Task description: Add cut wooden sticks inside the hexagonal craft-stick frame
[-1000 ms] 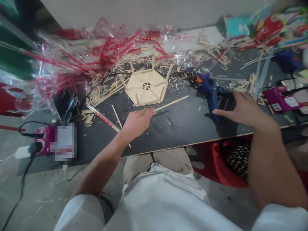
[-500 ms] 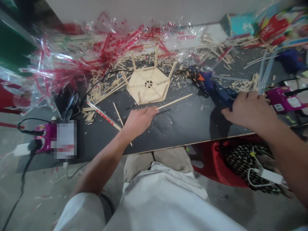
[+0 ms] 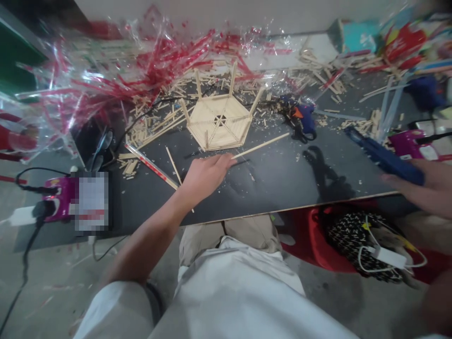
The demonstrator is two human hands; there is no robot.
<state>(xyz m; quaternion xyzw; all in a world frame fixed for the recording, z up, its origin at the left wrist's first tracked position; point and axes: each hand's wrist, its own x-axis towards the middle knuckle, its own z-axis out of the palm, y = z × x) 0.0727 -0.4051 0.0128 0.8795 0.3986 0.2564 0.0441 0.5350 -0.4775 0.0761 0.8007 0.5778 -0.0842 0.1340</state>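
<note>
My left hand (image 3: 208, 174) is closed, pinching a thin wooden stick (image 3: 263, 145) that points right and slightly away above the dark table. Just beyond it sits a hexagonal wooden frame (image 3: 233, 106) made of sticks, with short posts rising at its corners. My right hand (image 3: 432, 186), at the right edge, is wrapped round a dark blue hand tool (image 3: 384, 155), raised over the table; its exact kind is unclear. A blue glue gun (image 3: 308, 118) with an orange part lies right of the frame.
Cut stick pieces (image 3: 151, 127) and red-striped plastic wrappers (image 3: 176, 61) cover the back and left. A loose stick (image 3: 173, 165) lies left of my hand. Purple power strips (image 3: 58, 197) stand at both sides. A red chair (image 3: 318, 235) holds a patterned bag (image 3: 353, 240).
My right hand has picked the dark blue tool up off the table and moved it right, toward me. My left hand stays nearly in place with the stick.
</note>
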